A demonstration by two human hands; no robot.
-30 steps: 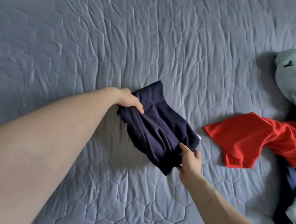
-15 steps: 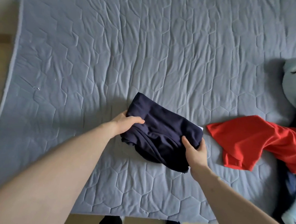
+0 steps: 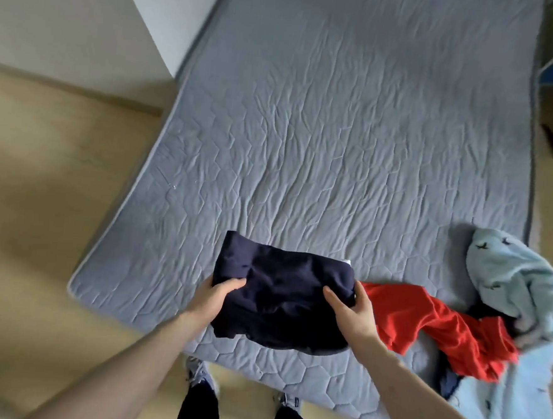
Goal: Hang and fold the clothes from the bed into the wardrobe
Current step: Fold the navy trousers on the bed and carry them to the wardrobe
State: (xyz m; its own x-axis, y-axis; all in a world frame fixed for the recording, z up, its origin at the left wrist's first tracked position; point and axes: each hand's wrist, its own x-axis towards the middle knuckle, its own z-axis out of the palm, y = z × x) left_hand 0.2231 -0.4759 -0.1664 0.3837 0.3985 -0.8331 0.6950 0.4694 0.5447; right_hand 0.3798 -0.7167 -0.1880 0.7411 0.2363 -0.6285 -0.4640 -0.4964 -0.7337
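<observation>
The person stood at the near edge of the bed, which was covered with a grey quilted cover, and held a folded dark navy garment with both hands. The left hand gripped the left side of the garment, its thumb lying on top of the cloth and its other fingers hidden under it. The right hand gripped the right side in the same way, with the thumb on top of the fabric and the other fingers curled around the edge. The garment was above the near edge of the bed, towards the near left corner, and it seemed to be lifted a little from the cover, but I could not tell this for sure. A small white piece showed at its far right corner. Just beside the right hand a red garment lay crumpled on the bed near the near edge. Farther right, at the near right corner, lay a light blue fleecy garment with small dark marks, and it touched the red one. Some dark cloth showed between and under these two pieces. Below the near edge the person's feet in grey shoes stood on the pale wooden floor. A white wall was beyond the far left corner of the bed.
</observation>
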